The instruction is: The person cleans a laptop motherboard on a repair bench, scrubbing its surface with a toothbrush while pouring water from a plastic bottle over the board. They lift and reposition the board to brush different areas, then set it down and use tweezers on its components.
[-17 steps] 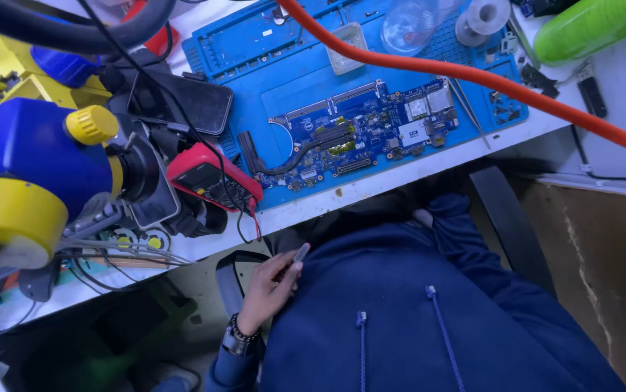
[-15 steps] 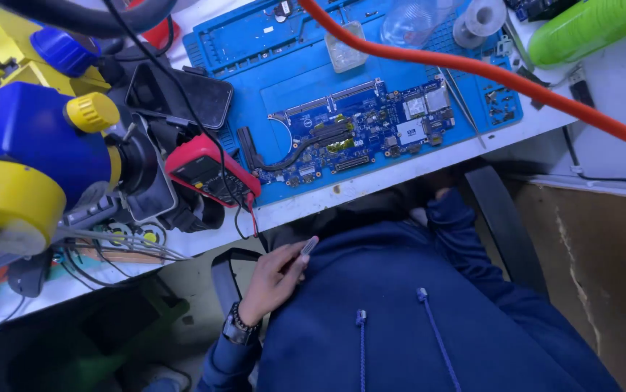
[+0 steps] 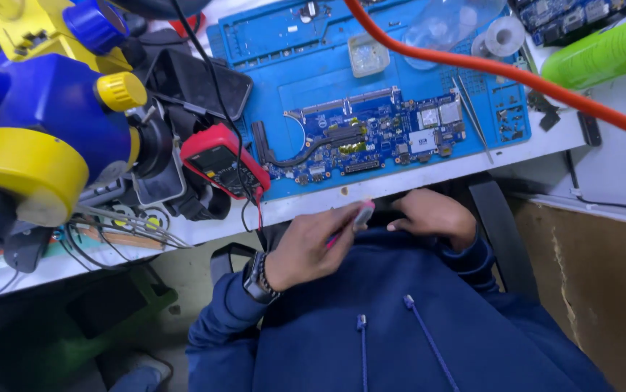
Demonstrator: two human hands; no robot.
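Pinching a small pink tool [image 3: 360, 216], perhaps a brush, my left hand [image 3: 305, 250] has fingers clamped. My right hand [image 3: 432, 215] curls loosely near the blue mat [image 3: 313, 58], holding nothing.

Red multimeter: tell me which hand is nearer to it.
Left. The left hand, holding a small pink tool, sits just below-right of the red multimeter; the right hand is farther right.

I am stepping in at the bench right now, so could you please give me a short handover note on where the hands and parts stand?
Left hand: in the lap below the table edge, fingers closed on a small pink-tipped tool.
Right hand: beside it against the blue hoodie; I cannot tell if it holds anything.
Circuit board: flat on the blue mat, untouched, tweezers at its right.
Red meter: left of the mat.
Done: board laid out. Left: no hand is at the board yet.
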